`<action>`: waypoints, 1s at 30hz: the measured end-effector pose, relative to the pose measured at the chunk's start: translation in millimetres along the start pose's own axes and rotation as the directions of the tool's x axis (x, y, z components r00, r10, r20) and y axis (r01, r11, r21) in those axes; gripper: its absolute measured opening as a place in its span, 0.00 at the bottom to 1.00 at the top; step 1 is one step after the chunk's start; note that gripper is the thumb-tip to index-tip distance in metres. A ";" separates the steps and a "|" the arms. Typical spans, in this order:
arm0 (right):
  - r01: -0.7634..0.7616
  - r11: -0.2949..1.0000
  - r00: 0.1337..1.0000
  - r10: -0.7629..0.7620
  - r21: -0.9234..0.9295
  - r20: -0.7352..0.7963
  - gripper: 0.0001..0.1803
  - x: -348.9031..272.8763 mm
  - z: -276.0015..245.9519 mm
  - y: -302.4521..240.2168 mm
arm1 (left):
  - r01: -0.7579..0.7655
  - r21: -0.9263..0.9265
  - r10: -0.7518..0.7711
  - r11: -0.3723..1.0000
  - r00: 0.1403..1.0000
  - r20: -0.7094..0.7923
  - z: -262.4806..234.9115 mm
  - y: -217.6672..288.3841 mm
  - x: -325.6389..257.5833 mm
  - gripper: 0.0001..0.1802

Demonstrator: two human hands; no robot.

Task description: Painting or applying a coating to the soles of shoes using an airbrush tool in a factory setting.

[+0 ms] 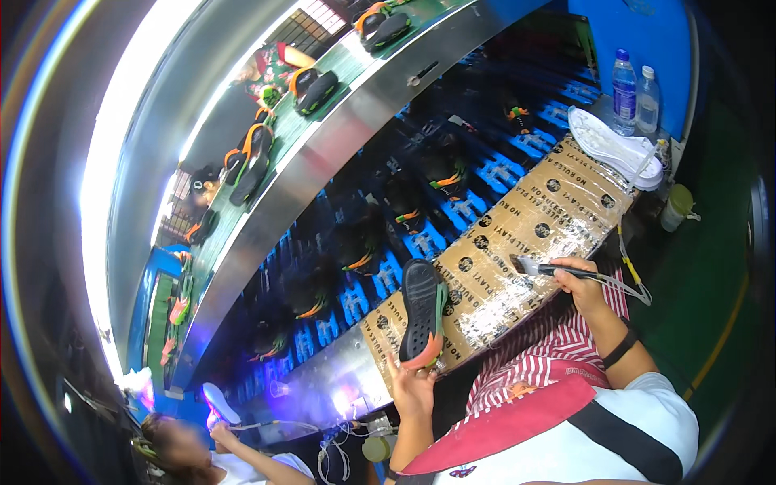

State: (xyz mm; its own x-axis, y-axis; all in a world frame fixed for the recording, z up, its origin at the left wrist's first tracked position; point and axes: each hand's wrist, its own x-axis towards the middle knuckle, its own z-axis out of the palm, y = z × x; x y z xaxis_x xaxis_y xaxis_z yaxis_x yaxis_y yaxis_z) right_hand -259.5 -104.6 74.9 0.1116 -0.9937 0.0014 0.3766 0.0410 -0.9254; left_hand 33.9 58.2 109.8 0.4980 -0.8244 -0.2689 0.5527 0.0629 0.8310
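Observation:
My left hand (414, 393) holds a clog-type sandal (422, 311) by its heel end. The sandal has a black perforated footbed, a green side and an orange heel strap, and its insole faces up above the bench. In my right hand (579, 283) is a flat brush (558, 268), gripped by its dark handle. Its bristles (521, 263) point left, just over the bench top, apart from the sandal. A pale tube (621, 284) runs from the handle's end. Printed brown paper under shiny film covers the bench (517, 218).
White sole-shaped pieces (602, 133) lie at the bench's far end, beside two bottles (623, 90). A lidded jar (677, 202) hangs near the right edge. Sandals ride a green conveyor (279, 121) and a lower blue rack (424, 242). A co-worker (242, 465) holds a shoe at lower left.

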 end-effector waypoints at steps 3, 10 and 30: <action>0.010 1.000 0.997 -0.009 -0.010 0.072 0.13 -5.8 5.0 -0.9 | 0.323 -0.362 -0.286 0.874 0.946 0.154 -29.3 -13.9 43.4 0.19; 0.037 0.999 0.995 -0.037 0.005 0.095 0.13 -13.6 13.8 -11.0 | 0.546 -0.498 -0.405 0.673 0.836 0.370 37.1 -33.8 47.8 0.30; 0.548 0.767 0.782 -0.329 -0.332 0.530 0.09 -26.4 93.0 -63.1 | 0.600 -0.408 -0.184 0.688 0.688 0.702 57.9 -76.4 34.7 0.27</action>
State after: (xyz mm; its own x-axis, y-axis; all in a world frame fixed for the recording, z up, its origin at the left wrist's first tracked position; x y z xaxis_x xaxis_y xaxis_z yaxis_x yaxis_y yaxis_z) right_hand -200.7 -71.3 168.5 0.4502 -0.7353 0.5066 0.0447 -0.5481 -0.8352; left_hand -29.7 -7.7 65.1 -0.2279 -0.9737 0.0034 0.9518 -0.2221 0.2114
